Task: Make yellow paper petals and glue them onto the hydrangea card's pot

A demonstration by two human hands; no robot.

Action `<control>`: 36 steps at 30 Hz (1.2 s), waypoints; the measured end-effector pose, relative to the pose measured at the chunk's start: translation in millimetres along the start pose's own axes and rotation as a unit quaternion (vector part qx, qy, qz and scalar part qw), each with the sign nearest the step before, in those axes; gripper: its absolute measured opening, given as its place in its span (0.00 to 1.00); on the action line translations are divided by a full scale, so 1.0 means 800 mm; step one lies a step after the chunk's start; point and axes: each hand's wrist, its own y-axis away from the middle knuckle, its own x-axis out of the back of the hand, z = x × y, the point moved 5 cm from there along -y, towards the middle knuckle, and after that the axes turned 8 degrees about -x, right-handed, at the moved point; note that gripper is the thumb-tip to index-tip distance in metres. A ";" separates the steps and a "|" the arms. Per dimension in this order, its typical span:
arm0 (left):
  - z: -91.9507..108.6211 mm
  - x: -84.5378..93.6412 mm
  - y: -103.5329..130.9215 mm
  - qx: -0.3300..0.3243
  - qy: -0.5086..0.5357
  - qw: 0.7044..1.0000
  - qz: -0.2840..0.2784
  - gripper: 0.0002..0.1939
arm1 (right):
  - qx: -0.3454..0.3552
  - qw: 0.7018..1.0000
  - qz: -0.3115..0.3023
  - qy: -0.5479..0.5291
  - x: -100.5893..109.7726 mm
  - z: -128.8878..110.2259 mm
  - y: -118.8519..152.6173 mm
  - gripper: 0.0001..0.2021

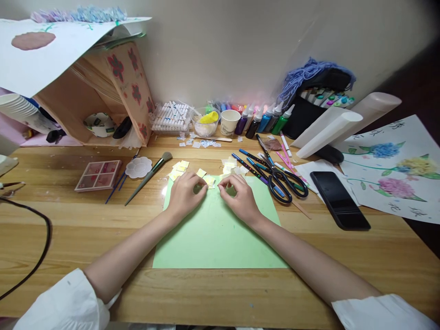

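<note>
A light green sheet of paper [220,238] lies flat on the wooden table under both hands. My left hand [187,195] rests over its upper left part, thumb and index finger closed in a pinch at a small yellow paper square [210,180]. Facing it from the other side, my right hand [240,198] has its fingertips pressed together; whatever they hold is too small to make out. More yellow paper squares [178,168] lie beyond the left hand, partly hidden by it. Pale yellow paper pieces [229,165] are heaped behind the right hand.
Black-handled scissors [280,178] and several pens lie right of the sheet, near a black phone [339,200]. On the left are a brush [147,178], a flower-shaped palette [138,167] and a palette box [98,175]. A paper cup [230,122] and paint bottles [266,122] stand behind.
</note>
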 end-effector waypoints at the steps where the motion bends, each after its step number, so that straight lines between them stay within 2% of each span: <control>1: 0.000 0.000 0.000 0.000 0.001 1.000 0.003 0.04 | 0.001 1.000 0.000 0.000 0.000 0.000 0.000 0.04; 5: 0.003 0.001 -0.003 -0.020 -0.006 1.000 0.018 0.04 | 0.005 1.000 0.004 -0.002 0.000 -0.001 0.001 0.04; 10: 0.007 -0.008 -0.011 -0.054 -0.045 0.997 -0.008 0.06 | 0.009 1.000 0.003 0.001 0.000 -0.002 0.001 0.05; 14: 0.002 -0.006 -0.013 -0.026 -0.028 0.999 0.007 0.06 | 0.012 1.000 0.004 0.006 -0.001 -0.002 0.001 0.05; 24: -0.001 0.004 -0.008 0.025 0.162 0.984 0.075 0.05 | 0.004 1.000 -0.001 0.004 -0.002 0.001 0.000 0.04; 28: 0.008 -0.001 -0.004 0.029 0.219 0.973 0.063 0.05 | 0.010 1.000 -0.010 -0.013 -0.001 0.000 0.000 0.02; 36: 0.006 -0.008 0.000 0.070 0.216 0.973 0.043 0.04 | 0.019 1.000 -0.011 -0.009 0.000 -0.002 0.000 0.03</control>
